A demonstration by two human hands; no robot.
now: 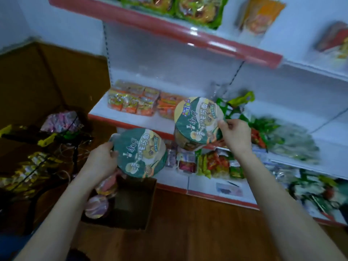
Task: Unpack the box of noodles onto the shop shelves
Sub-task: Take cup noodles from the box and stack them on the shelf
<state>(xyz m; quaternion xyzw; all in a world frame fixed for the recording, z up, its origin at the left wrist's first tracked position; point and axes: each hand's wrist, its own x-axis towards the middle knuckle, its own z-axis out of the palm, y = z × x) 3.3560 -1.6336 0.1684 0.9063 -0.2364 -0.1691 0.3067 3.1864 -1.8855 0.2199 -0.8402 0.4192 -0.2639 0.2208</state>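
Left hand (102, 160) grips a noodle bowl (140, 153) above the open box (150, 202) — pink-lidded cups (96, 206) inside. Right hand (235, 137) pinches a second bowl (197, 121) by the rim at the middle shelf (143, 120) lip — orange packets (131, 102) behind-left, green packets (263, 129) crowding right.

Box (134, 202) on floor (188, 234) before shelves (205, 194)

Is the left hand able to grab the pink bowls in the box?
Probably not yet: the left hand already grips a green noodle bowl, though the pink bowls lie uncovered just beneath it.
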